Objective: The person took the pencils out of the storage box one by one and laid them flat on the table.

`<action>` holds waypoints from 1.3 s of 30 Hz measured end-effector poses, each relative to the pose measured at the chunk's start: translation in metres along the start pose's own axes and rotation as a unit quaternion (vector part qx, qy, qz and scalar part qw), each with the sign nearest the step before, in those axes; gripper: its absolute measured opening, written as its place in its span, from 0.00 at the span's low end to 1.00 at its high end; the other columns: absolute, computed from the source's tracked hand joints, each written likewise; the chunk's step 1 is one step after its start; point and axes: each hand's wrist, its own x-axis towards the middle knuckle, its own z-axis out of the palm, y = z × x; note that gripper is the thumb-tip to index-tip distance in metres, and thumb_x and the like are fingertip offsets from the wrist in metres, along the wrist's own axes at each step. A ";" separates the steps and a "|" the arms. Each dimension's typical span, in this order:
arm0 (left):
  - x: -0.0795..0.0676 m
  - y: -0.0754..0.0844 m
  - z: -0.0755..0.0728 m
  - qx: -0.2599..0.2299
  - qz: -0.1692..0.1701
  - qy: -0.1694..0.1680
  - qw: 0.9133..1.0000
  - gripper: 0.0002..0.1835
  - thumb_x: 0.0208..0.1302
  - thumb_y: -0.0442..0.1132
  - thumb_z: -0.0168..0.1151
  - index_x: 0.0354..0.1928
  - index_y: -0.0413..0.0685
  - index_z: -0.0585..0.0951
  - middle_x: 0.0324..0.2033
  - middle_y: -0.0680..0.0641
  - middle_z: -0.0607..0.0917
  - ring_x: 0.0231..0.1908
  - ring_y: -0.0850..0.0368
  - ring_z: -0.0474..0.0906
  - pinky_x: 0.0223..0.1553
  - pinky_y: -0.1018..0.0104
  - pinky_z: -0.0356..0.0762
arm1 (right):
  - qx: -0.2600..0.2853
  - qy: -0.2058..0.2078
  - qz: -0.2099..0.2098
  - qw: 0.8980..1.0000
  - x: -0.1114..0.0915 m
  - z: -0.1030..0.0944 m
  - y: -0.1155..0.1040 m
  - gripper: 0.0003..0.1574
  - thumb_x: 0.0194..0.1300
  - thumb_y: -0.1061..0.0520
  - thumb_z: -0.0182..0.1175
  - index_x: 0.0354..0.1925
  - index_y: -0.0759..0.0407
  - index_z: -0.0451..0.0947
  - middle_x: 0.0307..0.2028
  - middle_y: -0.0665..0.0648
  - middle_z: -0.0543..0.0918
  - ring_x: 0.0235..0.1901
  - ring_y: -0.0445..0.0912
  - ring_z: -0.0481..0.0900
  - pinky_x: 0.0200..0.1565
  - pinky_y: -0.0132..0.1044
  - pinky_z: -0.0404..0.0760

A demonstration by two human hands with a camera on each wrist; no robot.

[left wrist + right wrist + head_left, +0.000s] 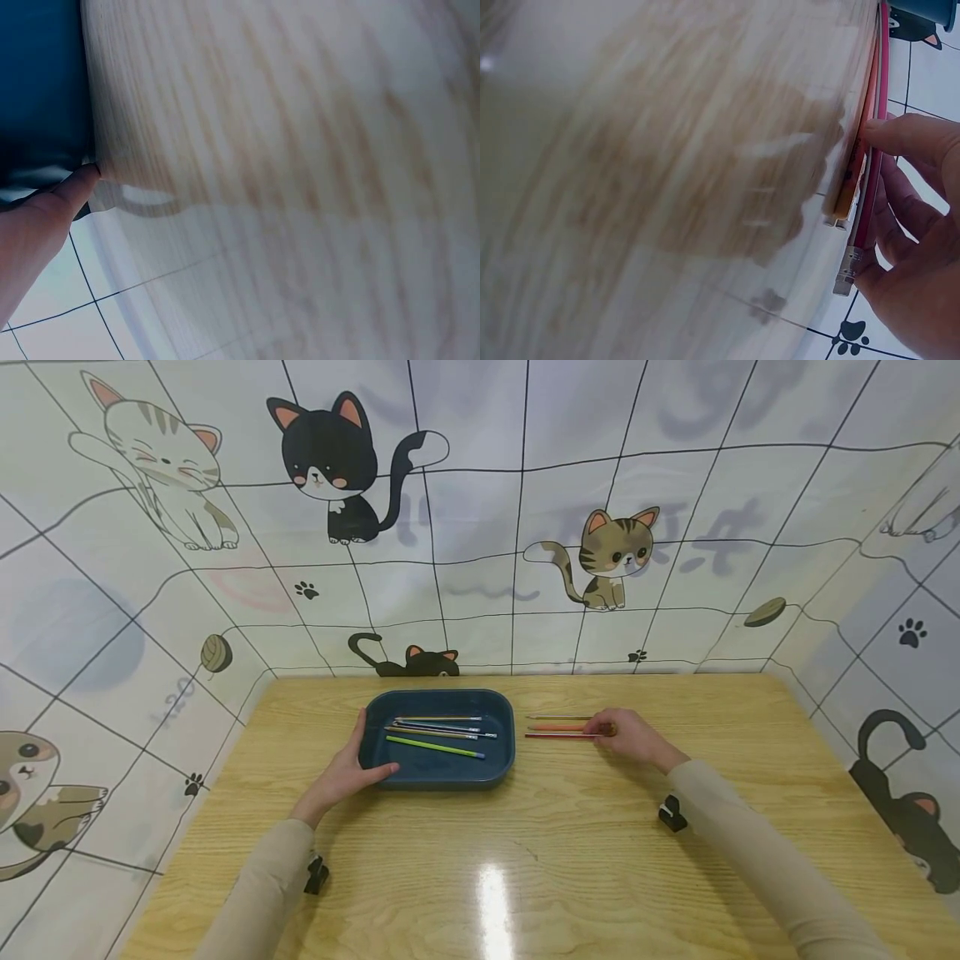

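My left hand [347, 777] grips the left end of a dark blue tray [442, 781], its thumb over the front edge. A green pencil [431, 746] and several other pencils [438, 727] lie in the tray. To its right, my right hand [632, 735] pinches a red pencil [871, 191] near its eraser end, thumb on one side and fingers on the other. Right behind it lies an orange pencil [558, 727], with a thin yellowish pencil [551, 717] farther back. In the left wrist view, one finger [71, 191] presses the tray wall [45, 82].
The wooden table [585, 860] runs back to a white wall sheet [480, 593] printed with cats and grid lines. Small black devices sit at the left cuff [316, 874] and right cuff [672, 814].
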 end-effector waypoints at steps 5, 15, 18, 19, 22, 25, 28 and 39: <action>-0.005 0.013 -0.002 -0.005 -0.004 -0.003 1.000 0.61 0.59 0.45 0.70 0.75 0.50 0.29 0.74 0.37 0.36 0.71 0.34 0.37 0.66 0.37 0.44 | -0.001 -0.001 -0.002 1.000 -0.001 0.000 -0.002 0.11 0.58 0.73 0.62 0.40 0.66 0.83 0.36 0.57 0.83 0.38 0.51 0.79 0.42 0.49 0.78; 0.000 0.001 0.000 0.002 -0.003 0.001 1.000 0.62 0.58 0.49 0.70 0.75 0.55 0.29 0.75 0.40 0.36 0.72 0.37 0.37 0.66 0.39 0.43 | -0.009 0.003 -0.007 1.000 0.000 0.003 0.003 0.11 0.58 0.72 0.64 0.39 0.63 0.83 0.34 0.52 0.82 0.35 0.46 0.78 0.39 0.43 0.78; 0.000 -0.001 0.000 -0.002 0.001 0.001 1.000 0.63 0.57 0.51 0.71 0.75 0.55 0.29 0.75 0.40 0.36 0.72 0.36 0.37 0.66 0.38 0.43 | -0.010 0.005 -0.006 1.000 0.000 0.004 0.002 0.10 0.57 0.72 0.64 0.39 0.63 0.83 0.34 0.52 0.82 0.35 0.46 0.78 0.38 0.43 0.78; 0.000 -0.001 0.000 -0.003 0.002 0.001 1.000 0.63 0.57 0.51 0.71 0.75 0.55 0.29 0.74 0.39 0.36 0.72 0.36 0.37 0.66 0.38 0.43 | -0.010 0.007 -0.005 1.000 0.000 0.004 0.002 0.10 0.57 0.72 0.64 0.38 0.63 0.84 0.34 0.53 0.82 0.35 0.46 0.78 0.38 0.43 0.78; 0.000 -0.001 0.000 -0.001 0.004 0.001 1.000 0.63 0.58 0.51 0.70 0.75 0.53 0.29 0.74 0.39 0.36 0.72 0.36 0.37 0.66 0.38 0.44 | -0.014 0.005 -0.006 1.000 0.000 0.004 0.001 0.11 0.57 0.73 0.63 0.38 0.64 0.83 0.34 0.53 0.82 0.35 0.47 0.78 0.38 0.43 0.77; 0.000 0.000 0.000 -0.001 0.003 0.001 1.000 0.62 0.58 0.51 0.70 0.75 0.54 0.29 0.75 0.40 0.35 0.72 0.37 0.37 0.66 0.39 0.43 | -0.019 0.003 -0.004 1.000 0.000 0.004 0.001 0.11 0.57 0.73 0.63 0.39 0.64 0.83 0.35 0.54 0.82 0.36 0.48 0.79 0.40 0.44 0.78; 0.000 0.000 0.000 -0.001 0.002 0.002 1.000 0.62 0.58 0.50 0.70 0.76 0.54 0.29 0.75 0.40 0.35 0.72 0.37 0.36 0.66 0.39 0.43 | -0.027 0.002 -0.004 1.000 0.000 0.004 0.001 0.11 0.58 0.72 0.63 0.39 0.64 0.83 0.35 0.54 0.82 0.36 0.48 0.79 0.40 0.45 0.78; -0.001 0.001 0.000 -0.006 0.007 0.006 1.000 0.63 0.57 0.51 0.71 0.76 0.55 0.30 0.75 0.41 0.35 0.72 0.38 0.36 0.66 0.38 0.43 | -0.040 0.002 -0.014 0.999 0.001 0.001 0.001 0.11 0.58 0.73 0.62 0.38 0.64 0.83 0.33 0.54 0.81 0.35 0.48 0.79 0.39 0.45 0.78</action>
